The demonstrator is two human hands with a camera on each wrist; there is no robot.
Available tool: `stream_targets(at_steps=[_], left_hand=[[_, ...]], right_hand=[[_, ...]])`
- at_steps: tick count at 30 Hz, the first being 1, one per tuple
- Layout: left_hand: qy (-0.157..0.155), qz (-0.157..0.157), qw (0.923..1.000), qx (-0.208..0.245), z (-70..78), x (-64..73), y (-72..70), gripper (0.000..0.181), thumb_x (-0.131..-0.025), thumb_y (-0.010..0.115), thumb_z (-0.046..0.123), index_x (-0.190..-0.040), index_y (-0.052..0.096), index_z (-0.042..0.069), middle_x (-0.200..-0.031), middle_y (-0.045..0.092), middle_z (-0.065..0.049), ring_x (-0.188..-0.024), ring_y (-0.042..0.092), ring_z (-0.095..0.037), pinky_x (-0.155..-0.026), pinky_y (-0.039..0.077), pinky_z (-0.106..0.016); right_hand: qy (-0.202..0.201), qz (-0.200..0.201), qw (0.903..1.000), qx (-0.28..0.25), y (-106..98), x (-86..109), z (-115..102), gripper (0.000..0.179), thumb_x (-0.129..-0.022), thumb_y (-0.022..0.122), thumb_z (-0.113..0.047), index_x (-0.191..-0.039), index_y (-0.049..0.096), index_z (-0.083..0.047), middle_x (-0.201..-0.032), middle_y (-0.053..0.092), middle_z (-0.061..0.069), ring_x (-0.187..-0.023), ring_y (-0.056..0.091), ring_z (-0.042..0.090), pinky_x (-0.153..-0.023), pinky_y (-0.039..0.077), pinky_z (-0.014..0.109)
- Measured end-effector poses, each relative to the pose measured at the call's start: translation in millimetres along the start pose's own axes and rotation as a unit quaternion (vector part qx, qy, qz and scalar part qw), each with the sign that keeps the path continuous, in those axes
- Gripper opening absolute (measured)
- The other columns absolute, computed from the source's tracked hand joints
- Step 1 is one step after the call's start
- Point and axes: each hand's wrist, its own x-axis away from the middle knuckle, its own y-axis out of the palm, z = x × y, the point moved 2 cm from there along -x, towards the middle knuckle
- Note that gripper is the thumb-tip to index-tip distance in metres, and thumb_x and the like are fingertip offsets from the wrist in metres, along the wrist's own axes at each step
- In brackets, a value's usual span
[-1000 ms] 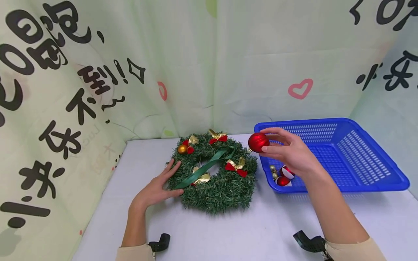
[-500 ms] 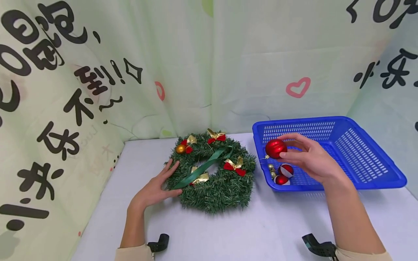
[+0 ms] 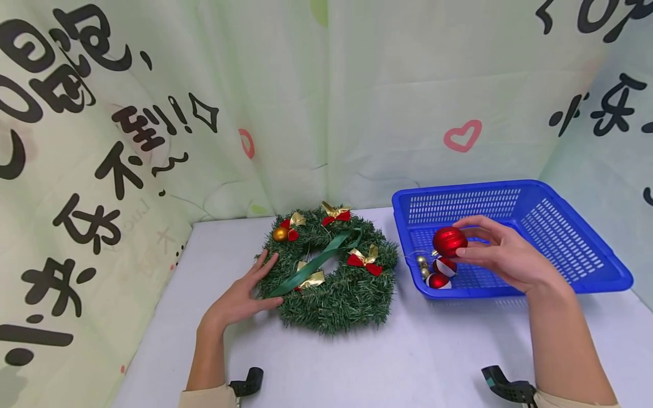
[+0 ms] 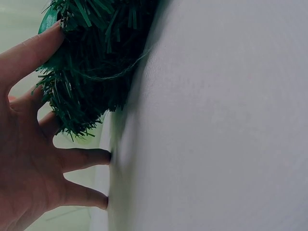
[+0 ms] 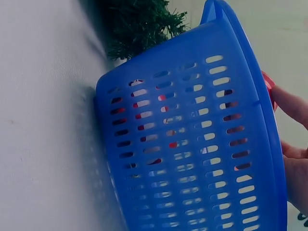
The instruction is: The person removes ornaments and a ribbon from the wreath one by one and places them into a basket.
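A green wreath (image 3: 336, 306) with red and gold bows, a gold ball (image 3: 280, 234) and a dark green ribbon (image 3: 316, 263) lies flat on the table. My left hand (image 3: 245, 294) rests on its left side with fingers spread; in the left wrist view the thumb touches the needles. Over the blue basket (image 3: 607, 283), my right hand (image 3: 502, 252) pinches a shiny red Christmas ball (image 3: 449, 242) by its side. Below that ball lie red-and-white balls (image 3: 439, 281) and small gold balls (image 3: 423, 266). In the right wrist view the basket wall (image 5: 192, 130) hides most of the hand.
A white-covered table (image 3: 367, 368) carries the wreath on the left and the basket on the right. Behind stands a pale green curtain (image 3: 388, 102) with black lettering and hearts. Black wrist camera mounts (image 3: 247, 382) sit at both wrists.
My right hand has carried the red ball rightward and down, from beside the wreath to over the basket's left part. The left hand stays on the wreath. The head view has shifted slightly.
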Motion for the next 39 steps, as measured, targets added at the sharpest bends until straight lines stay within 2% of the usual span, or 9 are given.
stream_targets(at_steps=[11, 19, 22, 26, 29, 34, 37, 39], left_hand=[[0.007, 0.002, 1.0, -0.001, 1.2, 0.3, 0.2, 0.098, -0.093, 0.076, 0.049, -0.168, 0.015, 0.035, -0.177, -0.003, 0.005, -0.16, 0.011, -0.044, -0.117, 0.025, -0.075], [0.004, 0.001, 1.0, -0.005, 0.4, -0.3, 0.0, 0.097, -0.093, 0.075, 0.05, -0.168, 0.015, 0.038, -0.177, -0.004, 0.006, -0.16, 0.01, -0.044, -0.117, 0.025, -0.076], [0.002, 0.002, 1.0, -0.004, 0.1, 0.0, -0.2, 0.097, -0.093, 0.076, 0.05, -0.168, 0.015, 0.038, -0.177, -0.004, 0.006, -0.16, 0.009, -0.044, -0.117, 0.024, -0.076], [0.0, 0.001, 1.0, -0.003, -0.1, 1.0, -0.5, 0.097, -0.093, 0.076, 0.05, -0.168, 0.015, 0.038, -0.177, -0.004, 0.005, -0.16, 0.009, -0.045, -0.117, 0.024, -0.076], [0.0, 0.002, 1.0, -0.005, -0.4, 1.5, -0.7, 0.098, -0.093, 0.076, 0.049, -0.168, 0.015, 0.038, -0.177, -0.004, 0.005, -0.16, 0.01, -0.045, -0.117, 0.024, -0.076], [0.002, 0.004, 1.0, -0.004, -0.3, 0.5, -0.7, 0.098, -0.093, 0.076, 0.05, -0.168, 0.015, 0.038, -0.177, -0.003, 0.006, -0.16, 0.011, -0.044, -0.117, 0.024, -0.075], [0.001, 0.005, 1.0, -0.003, -0.6, -0.3, -0.4, 0.098, -0.092, 0.076, 0.051, -0.168, 0.015, 0.039, -0.177, -0.003, 0.007, -0.16, 0.011, -0.044, -0.117, 0.024, -0.075], [0.001, 0.004, 1.0, -0.003, -0.7, -0.3, -0.1, 0.098, -0.092, 0.076, 0.051, -0.168, 0.015, 0.039, -0.177, -0.003, 0.007, -0.16, 0.011, -0.044, -0.117, 0.024, -0.075]], right_hand=[[0.025, -0.001, 0.9992, 0.032, -9, 1.8, 13, 0.055, -0.098, 0.073, -0.018, -0.146, 0.047, -0.02, -0.151, 0.038, 0.012, -0.117, 0.059, 0.01, -0.094, 0.059, 0.031], [0.035, -0.005, 0.9981, 0.05, -16, 2.9, 18, 0.056, -0.096, 0.075, -0.019, -0.145, 0.048, -0.018, -0.145, 0.044, 0.011, -0.115, 0.06, 0.01, -0.094, 0.06, 0.035], [0.037, -0.007, 0.997, 0.068, -18, 3.3, 19, 0.057, -0.096, 0.076, -0.021, -0.145, 0.048, -0.016, -0.148, 0.044, 0.015, -0.118, 0.059, 0.018, -0.093, 0.06, 0.036], [0.037, -0.006, 0.9932, 0.111, -19, 4.9, 18, 0.061, -0.094, 0.077, -0.024, -0.146, 0.047, -0.012, -0.151, 0.045, 0.023, -0.128, 0.053, 0.036, -0.092, 0.06, 0.04], [0.037, -0.003, 0.9888, 0.145, -19, 7.1, 17, 0.065, -0.092, 0.079, -0.027, -0.147, 0.049, -0.01, -0.149, 0.048, 0.027, -0.13, 0.053, 0.042, -0.09, 0.061, 0.045], [0.041, -0.008, 0.9848, 0.169, -17, 9.9, 16, 0.065, -0.092, 0.08, -0.025, -0.146, 0.05, -0.006, -0.142, 0.052, 0.03, -0.112, 0.067, 0.032, -0.087, 0.063, 0.047], [0.046, -0.013, 0.982, 0.182, -15, 10.7, 15, 0.064, -0.092, 0.079, -0.023, -0.146, 0.05, -0.004, -0.14, 0.053, 0.031, -0.106, 0.069, 0.027, -0.086, 0.063, 0.046], [0.052, -0.012, 0.9765, 0.209, -14, 12.1, 13, 0.062, -0.093, 0.079, -0.024, -0.144, 0.052, -0.004, -0.138, 0.055, 0.03, -0.105, 0.069, 0.028, -0.085, 0.063, 0.046]])
